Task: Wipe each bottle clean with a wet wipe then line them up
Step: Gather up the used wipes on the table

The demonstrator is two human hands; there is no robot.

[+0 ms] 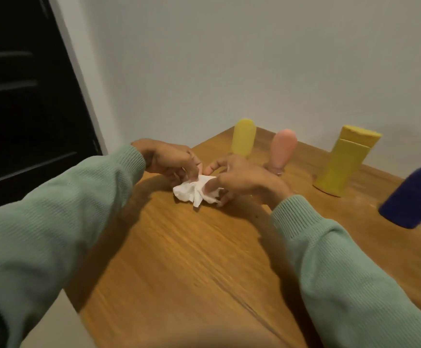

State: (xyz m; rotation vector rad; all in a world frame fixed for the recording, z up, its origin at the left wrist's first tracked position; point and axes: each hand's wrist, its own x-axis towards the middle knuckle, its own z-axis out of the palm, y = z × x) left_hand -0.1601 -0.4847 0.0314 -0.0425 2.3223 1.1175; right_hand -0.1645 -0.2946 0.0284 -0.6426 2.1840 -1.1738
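Crumpled white wet wipe (197, 192) low over the wooden table (179, 259), pinched from both sides by left hand (169, 159) and right hand (244, 179), each grip holding it, 4 bottles upright behind: rounded yellow bottle (243, 138), pink bottle (282, 149), angular yellow bottle (342, 164), dark blue bottle (412, 194).

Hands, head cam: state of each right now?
Left hand: pinching the wet wipe above the table.
Right hand: fingers curled round the same wipe.

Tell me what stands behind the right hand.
A rounded yellow bottle and a pink bottle stand on the table behind the right hand holding the wipe. The hand covers the yellow bottle's lower end.
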